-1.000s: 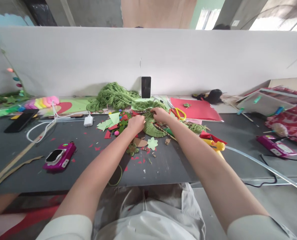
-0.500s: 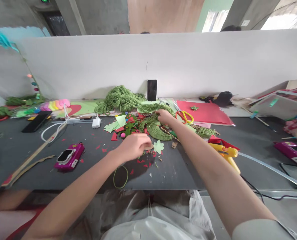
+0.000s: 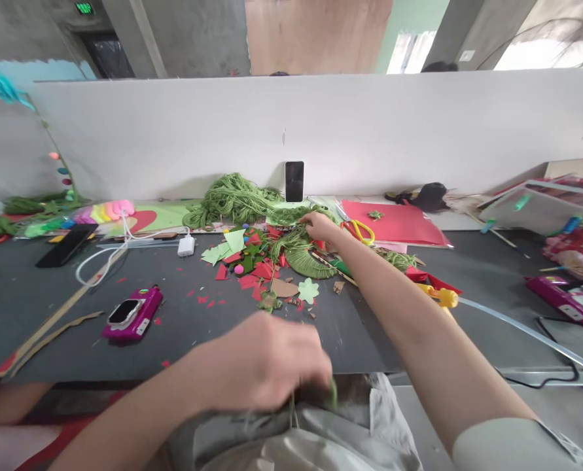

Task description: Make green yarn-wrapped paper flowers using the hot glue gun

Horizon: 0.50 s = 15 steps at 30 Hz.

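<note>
The left hand is low at the near table edge, above the lap, at 6 o'clock from the work pile. It is blurred. Its fingers are curled shut on a thin green strand, bits of which show below the fingertips.

The right hand reaches far out, at 12 o'clock from the left hand. Its bent fingers press into the green yarn at the top of a yarn-wound ring. I cannot tell whether they pinch the yarn or only rest on it. The ring lies flat on the table, among red and green paper scraps.

At 6 o'clock from the ring, just beside it, lies 1 pale green paper flower. At 10 o'clock sits a loose green skein. At 12 o'clock a phone leans upright against the white wall. Scissors lie at 3 o'clock from the right hand, touching a red sheet. A yellow glue gun shows just past the right forearm, at 4 o'clock from the ring. A pink camera lies well apart at 8 o'clock, and a white charger at 9 o'clock.
</note>
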Motion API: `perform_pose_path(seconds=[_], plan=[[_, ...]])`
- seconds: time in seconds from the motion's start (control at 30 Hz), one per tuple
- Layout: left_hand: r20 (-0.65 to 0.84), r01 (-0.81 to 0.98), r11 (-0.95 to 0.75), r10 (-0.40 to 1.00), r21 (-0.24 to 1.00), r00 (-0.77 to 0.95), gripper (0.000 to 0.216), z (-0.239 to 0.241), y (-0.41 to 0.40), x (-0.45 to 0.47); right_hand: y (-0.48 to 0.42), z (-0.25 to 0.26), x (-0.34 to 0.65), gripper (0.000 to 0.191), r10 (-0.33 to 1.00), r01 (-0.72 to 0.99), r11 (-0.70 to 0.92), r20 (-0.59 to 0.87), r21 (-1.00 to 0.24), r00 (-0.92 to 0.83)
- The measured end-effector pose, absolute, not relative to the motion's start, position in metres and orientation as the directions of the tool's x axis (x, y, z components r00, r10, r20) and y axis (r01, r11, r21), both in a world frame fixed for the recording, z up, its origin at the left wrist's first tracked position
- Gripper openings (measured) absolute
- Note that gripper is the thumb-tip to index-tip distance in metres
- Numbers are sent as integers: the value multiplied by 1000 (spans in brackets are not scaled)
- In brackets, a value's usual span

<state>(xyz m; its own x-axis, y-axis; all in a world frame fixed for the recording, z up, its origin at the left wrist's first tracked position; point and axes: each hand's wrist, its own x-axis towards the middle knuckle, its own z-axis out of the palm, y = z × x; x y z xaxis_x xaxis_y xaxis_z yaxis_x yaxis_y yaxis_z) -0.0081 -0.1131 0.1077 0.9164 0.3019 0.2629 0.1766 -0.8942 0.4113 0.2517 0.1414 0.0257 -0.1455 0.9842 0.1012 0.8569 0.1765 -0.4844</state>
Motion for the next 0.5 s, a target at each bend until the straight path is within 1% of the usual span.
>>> perform_pose_path(seconds=[0.03,0.07,0.13,0.2,0.27,0.33,0.4,0.43,0.47,0.5], plan=[[333,176,-853,371,492,867,23,111,-96,-2,140,32,255,32,985,850,164,128,-500,-115],[372,214,-810,463,546,804,21,114,-77,3,139,40,260,28,985,842,144,159,-519,-70],[339,336,-709,628,620,700,16,120,-37,13,137,57,273,29,976,820,85,215,-566,47],[328,413,-660,706,628,628,20,123,1,21,135,74,287,30,962,780,33,231,-624,145],[345,429,-659,718,618,604,22,126,32,28,130,89,296,29,964,719,22,207,-695,170],[384,407,-674,708,616,592,21,127,57,38,119,100,295,33,976,642,67,183,-764,115],[420,371,-681,703,632,574,21,129,75,47,102,106,285,41,986,546,142,165,-826,-7],[444,368,-690,699,623,560,21,131,82,52,93,108,278,49,983,472,186,158,-862,-99],[466,374,-700,696,608,546,20,135,87,56,82,109,271,56,962,298,211,143,-931,-234],[503,383,-712,694,589,516,19,139,91,59,72,109,264,57,931,160,202,139,-966,-337]])
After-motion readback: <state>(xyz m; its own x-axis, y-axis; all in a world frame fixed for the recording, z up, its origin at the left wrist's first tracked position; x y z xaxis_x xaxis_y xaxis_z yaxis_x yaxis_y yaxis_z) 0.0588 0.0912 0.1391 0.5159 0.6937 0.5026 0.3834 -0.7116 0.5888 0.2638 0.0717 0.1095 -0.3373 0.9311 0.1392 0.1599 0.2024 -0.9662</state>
